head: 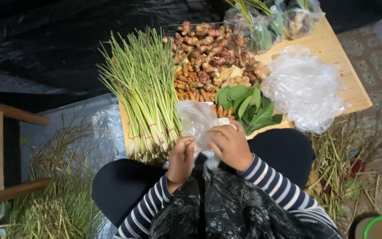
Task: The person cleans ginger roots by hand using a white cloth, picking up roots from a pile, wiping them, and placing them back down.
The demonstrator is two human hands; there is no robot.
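Both hands, left (pixel 180 160) and right (pixel 231 145), pinched together on a thin clear bag (pixel 196 119), mouth being worked open, nothing visible inside yet. Just behind that bag on the bench (pixel 332 48): lemongrass bundles (pixel 144 93), ginger and turmeric roots (pixel 206 57), green leaves (pixel 248 106). Right of the bag, a crumpled pile of clear bags (pixel 303 88); far behind, filled clear packets (pixel 270 22). No labels seen.

Lemongrass (pixel 144 95): green stalks, pale bases. Ginger (pixel 208 48): tan with pink tips. Turmeric (pixel 191 86): orange. Leaves (pixel 248 106): dark green. Bags (pixel 303 88): clear, whitish. Board (pixel 332 48): pale wood. Sleeves (pixel 275 183): navy and white stripes. Tarp (pixel 45 44): black.
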